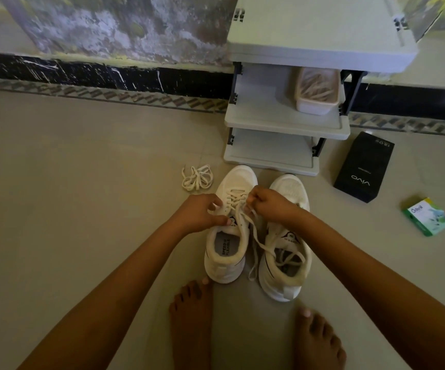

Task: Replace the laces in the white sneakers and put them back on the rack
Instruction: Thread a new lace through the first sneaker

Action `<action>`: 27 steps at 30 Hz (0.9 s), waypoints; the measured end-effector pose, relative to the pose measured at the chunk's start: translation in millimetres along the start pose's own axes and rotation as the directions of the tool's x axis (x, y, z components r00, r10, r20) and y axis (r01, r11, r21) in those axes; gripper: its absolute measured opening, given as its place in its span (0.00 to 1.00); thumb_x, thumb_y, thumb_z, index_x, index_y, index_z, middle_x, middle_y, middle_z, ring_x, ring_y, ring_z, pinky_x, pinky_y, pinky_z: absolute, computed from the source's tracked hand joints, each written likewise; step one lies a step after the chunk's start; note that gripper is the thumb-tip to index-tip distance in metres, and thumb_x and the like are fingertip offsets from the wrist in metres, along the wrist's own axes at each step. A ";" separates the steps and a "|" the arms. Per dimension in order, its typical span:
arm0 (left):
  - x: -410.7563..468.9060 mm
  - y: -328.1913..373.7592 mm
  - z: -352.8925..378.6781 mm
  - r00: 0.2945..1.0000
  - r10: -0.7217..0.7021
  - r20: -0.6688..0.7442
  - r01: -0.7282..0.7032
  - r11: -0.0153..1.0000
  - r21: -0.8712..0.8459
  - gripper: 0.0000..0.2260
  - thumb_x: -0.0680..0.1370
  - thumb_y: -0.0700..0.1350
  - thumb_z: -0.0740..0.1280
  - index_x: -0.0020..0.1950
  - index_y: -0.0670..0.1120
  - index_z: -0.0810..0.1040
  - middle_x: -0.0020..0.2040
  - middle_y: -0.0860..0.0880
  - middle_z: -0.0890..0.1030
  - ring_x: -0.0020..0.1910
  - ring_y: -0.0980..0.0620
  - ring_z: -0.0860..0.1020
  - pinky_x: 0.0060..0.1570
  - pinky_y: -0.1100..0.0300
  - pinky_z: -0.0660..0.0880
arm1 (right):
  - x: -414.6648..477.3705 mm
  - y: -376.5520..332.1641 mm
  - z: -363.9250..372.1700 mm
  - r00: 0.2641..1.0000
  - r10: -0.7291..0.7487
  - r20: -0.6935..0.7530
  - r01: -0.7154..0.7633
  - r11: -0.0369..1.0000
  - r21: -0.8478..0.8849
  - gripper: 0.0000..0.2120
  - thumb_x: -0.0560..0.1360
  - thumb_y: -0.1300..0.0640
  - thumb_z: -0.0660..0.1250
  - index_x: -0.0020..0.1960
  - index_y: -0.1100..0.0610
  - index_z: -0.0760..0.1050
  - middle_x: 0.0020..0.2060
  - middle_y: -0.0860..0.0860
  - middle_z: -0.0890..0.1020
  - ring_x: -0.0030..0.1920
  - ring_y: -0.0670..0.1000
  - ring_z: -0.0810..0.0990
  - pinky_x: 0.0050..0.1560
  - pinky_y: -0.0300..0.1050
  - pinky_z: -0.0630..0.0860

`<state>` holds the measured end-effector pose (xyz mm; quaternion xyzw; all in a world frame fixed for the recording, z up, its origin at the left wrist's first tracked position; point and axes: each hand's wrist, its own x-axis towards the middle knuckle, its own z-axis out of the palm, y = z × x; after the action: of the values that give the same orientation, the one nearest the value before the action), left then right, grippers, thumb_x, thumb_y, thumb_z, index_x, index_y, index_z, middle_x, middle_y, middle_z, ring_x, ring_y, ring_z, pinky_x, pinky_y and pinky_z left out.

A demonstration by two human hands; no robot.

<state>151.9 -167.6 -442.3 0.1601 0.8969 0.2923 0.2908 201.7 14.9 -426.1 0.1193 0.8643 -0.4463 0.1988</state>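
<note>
Beige floor tiles (82, 182) are seen in front of a stained wall with a black skirting, and a grey plastic rack (282, 121) stands against that wall. A tub (317, 109) of spare laces is kept on the rack's middle shelf. Two white sneakers are set side by side just before the rack, toes towards it.

The left sneaker (238, 177) is being worked on. It is steadied by the left hand (202, 212), whose fingers are curled round its eyelet edge and tongue. The lace (258, 241) is pinched at the upper eyelets by the right hand (269, 206), fingers closed tight on it. Its loose tails are trailed across into the mouth of the right sneaker (290, 188) and onto the floor between the two. The lower eyelets are already crossed, so the threading of this shoe is judged to be near its end. How far the right sneaker is laced cannot be told, since it is partly hidden.

A loose lace bundle (197, 177) is left on the floor beside the left sneaker's toe. A black box (364, 166) and a green box (427, 216) are seen well apart to the right.

Next, the tails must be drawn even and passed through the last eyelets; nothing is yet returned to the rack.
</note>
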 end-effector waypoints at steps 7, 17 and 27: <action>-6.7 20.2 -13.3 0.994 0.089 -0.070 -0.102 0.971 -0.217 0.08 0.72 0.45 0.72 0.50 0.49 0.79 0.46 0.53 0.80 0.46 0.54 0.77 0.44 0.65 0.74 | -19.5 -39.9 -34.2 0.997 -0.064 0.034 0.019 0.673 0.739 0.10 0.80 0.63 0.56 0.53 0.58 0.76 0.46 0.53 0.81 0.45 0.49 0.81 0.53 0.45 0.78; -23.2 50.6 -17.6 0.956 0.277 0.101 -0.194 0.849 -0.492 0.08 0.80 0.48 0.61 0.52 0.51 0.79 0.57 0.49 0.79 0.58 0.52 0.77 0.57 0.61 0.73 | -27.9 -61.2 -45.9 0.992 -0.113 -0.058 0.099 0.404 0.909 0.13 0.79 0.65 0.56 0.62 0.64 0.71 0.52 0.56 0.79 0.51 0.51 0.80 0.55 0.43 0.77; -16.1 7.3 -59.6 0.988 0.121 -0.091 -0.138 0.966 -0.220 0.12 0.81 0.42 0.58 0.45 0.51 0.79 0.34 0.54 0.75 0.33 0.63 0.71 0.37 0.66 0.68 | -11.1 -19.3 -47.1 0.855 0.404 -0.326 0.154 0.403 0.902 0.03 0.76 0.64 0.64 0.45 0.58 0.76 0.36 0.52 0.78 0.36 0.47 0.78 0.43 0.39 0.79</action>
<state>128.6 -195.0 -391.6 0.1729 0.8560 0.4166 0.2526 193.0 42.1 -382.6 0.3856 0.4893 -0.7766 -0.0941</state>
